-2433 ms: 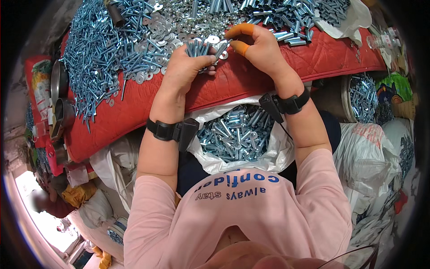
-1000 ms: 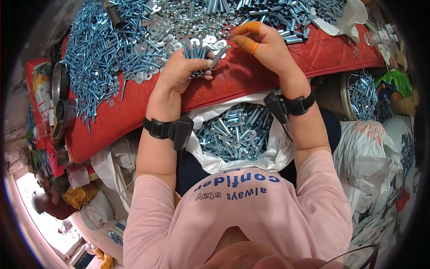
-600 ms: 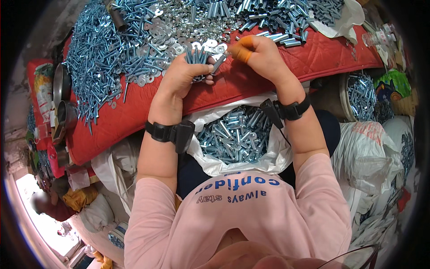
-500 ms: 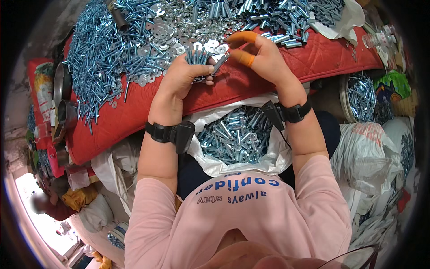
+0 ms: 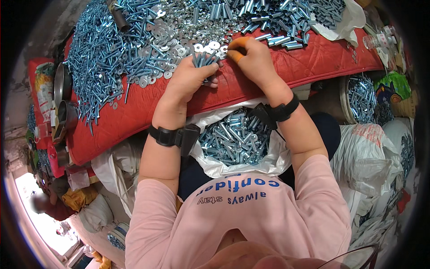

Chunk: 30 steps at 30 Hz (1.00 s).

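My left hand (image 5: 184,80) is closed round a bunch of thin bluish metal bolts (image 5: 205,59), their ends sticking up past the thumb. Just to its right, my right hand (image 5: 256,60) wears orange finger covers on thumb and forefinger. Those two fingertips are pinched together beside a few loose flat washers (image 5: 214,45); what lies between them is too small to make out. Both hands are over the near edge of a red quilted cover (image 5: 242,89). Beyond them spreads a heap of silvery washers (image 5: 165,40).
Long bolts (image 5: 98,54) are heaped at the left, short metal tubes (image 5: 286,22) at the back right. A white sack (image 5: 273,166) of assembled fasteners stands open against me. More filled plastic sacks (image 5: 365,152) and a metal tub (image 5: 346,98) are at the right.
My right hand has turned and its spread fingers have come together near the washers. The left hand has shifted slightly right, and the grey tube piece by its fingertips no longer shows.
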{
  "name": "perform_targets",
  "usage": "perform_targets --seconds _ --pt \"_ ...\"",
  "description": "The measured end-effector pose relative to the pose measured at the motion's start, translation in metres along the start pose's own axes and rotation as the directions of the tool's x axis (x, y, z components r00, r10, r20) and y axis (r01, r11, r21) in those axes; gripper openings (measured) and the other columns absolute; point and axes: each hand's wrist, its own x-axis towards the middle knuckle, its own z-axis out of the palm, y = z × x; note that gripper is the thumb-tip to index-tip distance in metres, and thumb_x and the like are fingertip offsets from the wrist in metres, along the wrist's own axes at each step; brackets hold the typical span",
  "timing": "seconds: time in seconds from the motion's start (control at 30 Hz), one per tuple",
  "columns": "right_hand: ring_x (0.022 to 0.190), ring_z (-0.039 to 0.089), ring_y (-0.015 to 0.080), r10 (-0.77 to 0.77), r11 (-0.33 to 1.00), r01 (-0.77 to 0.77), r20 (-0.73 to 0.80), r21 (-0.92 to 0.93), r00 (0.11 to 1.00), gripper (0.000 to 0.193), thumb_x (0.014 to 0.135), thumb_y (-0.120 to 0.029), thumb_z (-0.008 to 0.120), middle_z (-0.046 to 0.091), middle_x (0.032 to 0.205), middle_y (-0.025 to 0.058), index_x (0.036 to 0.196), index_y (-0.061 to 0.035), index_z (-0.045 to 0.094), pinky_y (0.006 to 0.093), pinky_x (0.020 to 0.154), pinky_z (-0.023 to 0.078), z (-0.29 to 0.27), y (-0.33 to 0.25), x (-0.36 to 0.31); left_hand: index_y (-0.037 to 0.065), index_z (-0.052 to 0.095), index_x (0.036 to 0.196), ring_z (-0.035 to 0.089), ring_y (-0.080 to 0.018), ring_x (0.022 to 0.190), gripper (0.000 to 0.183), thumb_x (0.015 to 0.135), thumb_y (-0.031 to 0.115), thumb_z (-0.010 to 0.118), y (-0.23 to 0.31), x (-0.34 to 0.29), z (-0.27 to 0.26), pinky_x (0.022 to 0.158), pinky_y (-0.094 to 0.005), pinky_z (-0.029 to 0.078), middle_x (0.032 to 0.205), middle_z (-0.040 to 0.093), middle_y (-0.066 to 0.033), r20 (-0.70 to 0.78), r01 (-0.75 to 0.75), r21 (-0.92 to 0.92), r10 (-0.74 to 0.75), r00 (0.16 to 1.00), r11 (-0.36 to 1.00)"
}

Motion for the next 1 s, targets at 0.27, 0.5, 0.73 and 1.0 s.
perform_targets --seconds 0.27,0.5,0.73,1.0 --pt "0.067 0.060 0.0110 0.219 0.789 -0.221 0.073 0.573 0.973 0.014 0.078 -0.008 0.068 0.065 0.077 0.0048 0.089 -0.0011 0.064 0.0257 0.061 0.047 -0.006 -0.014 0.002 0.000 0.055 0.095 0.061 -0.0163 0.056 0.020 0.079 0.004 0.066 -0.005 0.011 0.007 0.050 -0.0282 0.053 0.074 0.061 -0.0081 0.000 -0.021 -0.134 0.021 1.000 0.991" --pt "0.074 0.063 0.0271 0.105 0.932 -0.077 -0.060 0.354 0.993 0.012 0.078 -0.010 0.064 0.064 0.081 0.0130 0.089 -0.0047 0.064 0.0339 0.065 0.049 -0.007 -0.024 0.002 0.001 0.054 0.092 0.062 -0.0184 0.059 0.016 0.081 0.005 0.065 -0.003 0.013 0.012 0.052 -0.0293 0.054 0.077 0.062 -0.0111 -0.009 -0.027 -0.231 0.026 1.000 0.972" --pt "0.069 0.062 0.0282 -0.039 0.987 0.073 -0.227 0.141 0.973 0.014 0.077 -0.013 0.065 0.063 0.080 0.0110 0.090 -0.0098 0.066 0.0358 0.060 0.050 -0.015 -0.021 0.001 0.001 0.055 0.091 0.062 -0.0175 0.059 0.012 0.080 0.001 0.060 -0.002 0.011 0.008 0.051 -0.0287 0.053 0.080 0.064 -0.0132 -0.014 -0.035 -0.185 0.033 0.999 0.982" --pt "0.077 0.062 0.0289 -0.052 0.859 0.019 -0.050 -0.512 0.997 0.016 0.075 -0.011 0.064 0.062 0.088 0.0096 0.091 -0.0120 0.068 0.0399 0.067 0.051 -0.032 0.034 0.044 0.001 0.056 0.087 0.057 -0.0111 0.055 0.009 0.079 0.002 0.060 0.001 0.014 0.003 0.047 -0.0237 0.047 0.074 0.063 -0.0080 -0.152 -0.119 -0.059 0.109 0.982 0.991"
